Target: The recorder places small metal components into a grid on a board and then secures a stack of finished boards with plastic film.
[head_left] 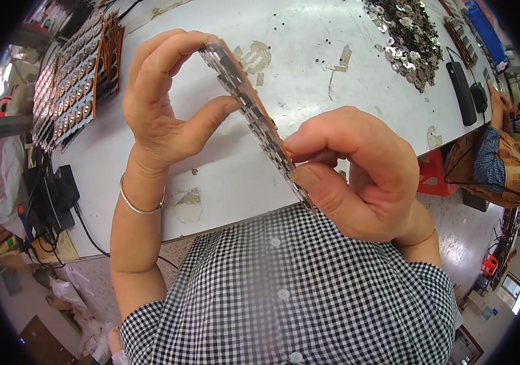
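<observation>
From the head view we see both hands lifting a long strip of small metal parts (254, 109) edge-on above the white desk (308, 67). The left hand (162, 103) pinches its far end between fingers and thumb; the right hand (357, 170) is closed on the near end.

Both forearms enter from the lower edge, bare below short checked sleeves. Left hand (162, 100) raised, palm facing right; fingers curled over at the top, thumb stretched out to the right, pinching from two sides. Thin metal bangle (141, 204) on the left wrist. Right hand (357, 173) lower and nearer the chest, fingers bent into a loose fist, thumb pressed flat along the index finger in a tight pinch. Right wrist bent inward. Hands apart, not touching.
</observation>
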Tool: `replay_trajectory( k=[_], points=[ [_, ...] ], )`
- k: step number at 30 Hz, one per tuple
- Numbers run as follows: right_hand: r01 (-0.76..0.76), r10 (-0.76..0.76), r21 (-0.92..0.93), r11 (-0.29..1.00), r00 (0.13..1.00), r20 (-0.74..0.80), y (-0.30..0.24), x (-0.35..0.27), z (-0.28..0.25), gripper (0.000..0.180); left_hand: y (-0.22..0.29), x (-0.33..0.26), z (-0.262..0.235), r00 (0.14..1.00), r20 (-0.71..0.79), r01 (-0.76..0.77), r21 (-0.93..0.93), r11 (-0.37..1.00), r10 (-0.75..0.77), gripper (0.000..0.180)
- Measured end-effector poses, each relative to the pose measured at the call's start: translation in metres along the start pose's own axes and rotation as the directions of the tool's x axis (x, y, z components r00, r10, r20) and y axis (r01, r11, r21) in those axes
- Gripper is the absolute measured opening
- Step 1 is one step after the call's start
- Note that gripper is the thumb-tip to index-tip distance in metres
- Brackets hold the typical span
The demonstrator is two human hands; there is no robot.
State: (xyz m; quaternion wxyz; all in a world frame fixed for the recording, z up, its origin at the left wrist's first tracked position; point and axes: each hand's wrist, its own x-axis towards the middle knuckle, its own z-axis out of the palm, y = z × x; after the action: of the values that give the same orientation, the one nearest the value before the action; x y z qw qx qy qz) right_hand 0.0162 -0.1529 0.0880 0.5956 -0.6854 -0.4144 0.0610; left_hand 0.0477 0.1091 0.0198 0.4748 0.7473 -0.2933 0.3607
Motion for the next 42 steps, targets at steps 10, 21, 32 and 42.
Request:
replay_trajectory(
  k=[10, 21, 32, 42],
  points=[
    [-0.152, 0.156, -0.073, 0.986, 0.987, 0.047, -0.003, -0.028, -0.011, 0.040, 0.006, 0.003, -0.004, 0.998, 0.040, -0.049, 0.107, 0.993, 0.045, 0.069],
    [0.131, -0.145, -0.452, 0.882, 0.989, 0.002, -0.005, -0.030, -0.002, 0.045, 0.009, 0.010, -0.005, 0.995, 0.023, -0.097, 0.060, 0.993, 0.096, 0.063],
    [0.224, -0.260, -0.526, 0.821, 0.966, 0.005, 0.011, -0.031, 0.006, 0.050, 0.024, 0.016, -0.015, 0.999, -0.051, 0.006, -0.028, 1.000, -0.007, 0.038],
    [0.213, -0.237, -0.556, 0.804, 0.971, 0.028, 0.022, -0.034, 0.005, 0.045, 0.034, 0.015, -0.017, 0.996, -0.082, 0.025, 0.003, 1.000, -0.024, 0.042]
  ],
)
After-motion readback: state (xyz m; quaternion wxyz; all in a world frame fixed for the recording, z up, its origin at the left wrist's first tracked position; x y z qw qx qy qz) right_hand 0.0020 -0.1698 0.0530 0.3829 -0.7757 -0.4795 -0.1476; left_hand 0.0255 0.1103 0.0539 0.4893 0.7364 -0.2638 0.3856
